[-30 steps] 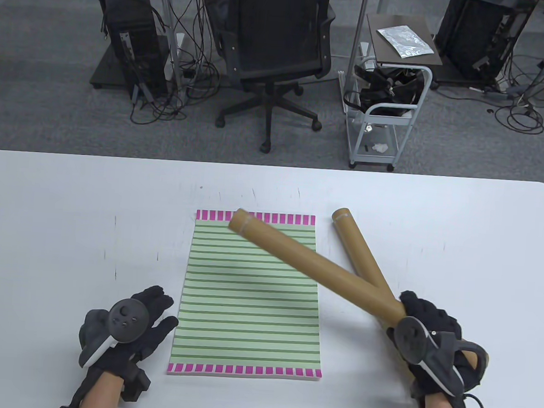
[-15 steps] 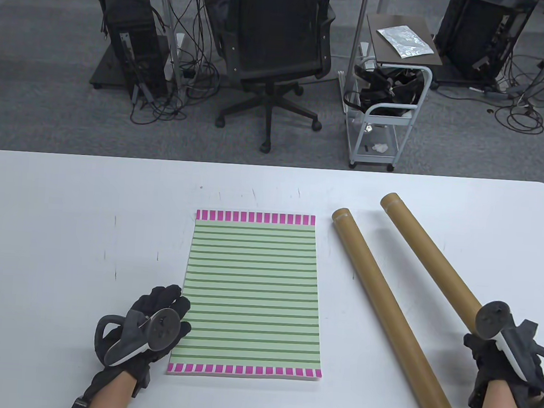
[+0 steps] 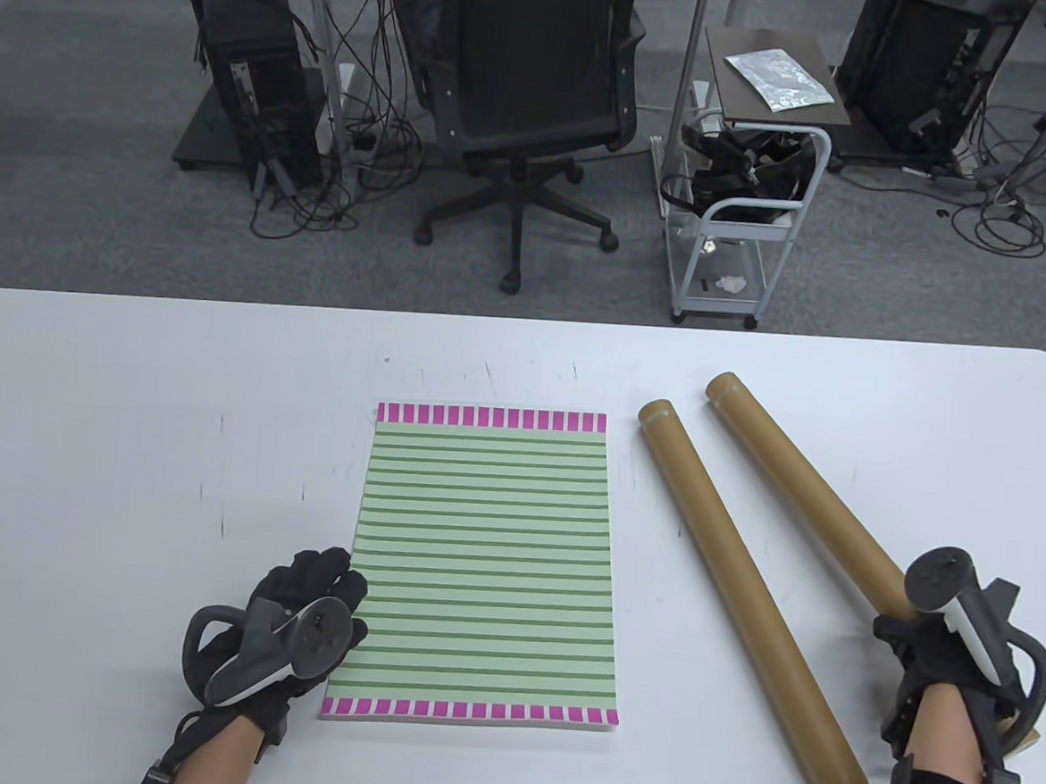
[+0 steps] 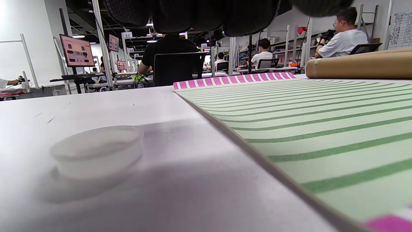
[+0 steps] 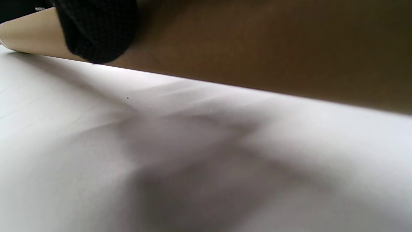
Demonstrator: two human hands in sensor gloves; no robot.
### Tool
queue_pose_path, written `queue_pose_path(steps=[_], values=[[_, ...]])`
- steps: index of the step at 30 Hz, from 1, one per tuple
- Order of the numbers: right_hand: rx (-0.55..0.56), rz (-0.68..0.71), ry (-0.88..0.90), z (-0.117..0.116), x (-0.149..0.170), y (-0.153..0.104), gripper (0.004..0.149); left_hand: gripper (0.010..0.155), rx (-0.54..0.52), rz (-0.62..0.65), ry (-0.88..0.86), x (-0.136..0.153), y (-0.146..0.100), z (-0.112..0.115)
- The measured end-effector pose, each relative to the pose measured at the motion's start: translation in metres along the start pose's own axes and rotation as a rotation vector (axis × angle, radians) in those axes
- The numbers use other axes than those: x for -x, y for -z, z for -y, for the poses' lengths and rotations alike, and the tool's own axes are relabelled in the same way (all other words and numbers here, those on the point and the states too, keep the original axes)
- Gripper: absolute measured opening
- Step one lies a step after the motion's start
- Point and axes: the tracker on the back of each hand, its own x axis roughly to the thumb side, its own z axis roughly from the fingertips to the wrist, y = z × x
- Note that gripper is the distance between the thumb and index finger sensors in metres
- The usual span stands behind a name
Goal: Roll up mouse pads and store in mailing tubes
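Your table view: bright, even overhead light, sharp, soft short shadows on the worktop (image 3: 128,400). Left wrist view: near worktop blurred, background crisp, edges bowed. Right wrist view: dim, soft-focused, tube (image 5: 257,42) in deep shadow.

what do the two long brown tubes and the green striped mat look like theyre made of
Both long brown tubes, the nearer one and the one held by the right hand, look like matte kraft cardboard: dull tan, no shine. The green striped mat looks like printed fabric over a thin, probably foam or rubber, base; its edge shows a grey layer.
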Motion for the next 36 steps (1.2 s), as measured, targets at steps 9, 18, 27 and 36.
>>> queue_pose_path(steps=[9, 18, 27, 36], values=[[-0.039, 0.04, -0.073, -0.019, -0.012, 0.009, 0.076, 0.061, -0.005, 0.01, -0.014, -0.001, 0.0, 0.0], [0.295, 0.348, -0.052, 0.035, -0.084, -0.062, 0.078, 0.059, 0.029, 0.113, -0.184, -0.022, -0.005, -0.007], [0.008, 1.01, -0.041, -0.047, -0.22, -0.216, 0.066, 0.062, 0.355, 0.305, -0.109, -0.077, -0.009, 0.004], [-0.011, 0.942, -0.343, -0.094, -0.242, -0.226, 0.06, 0.063, 0.343, 0.268, 0.081, -0.083, -0.008, 0.02]])
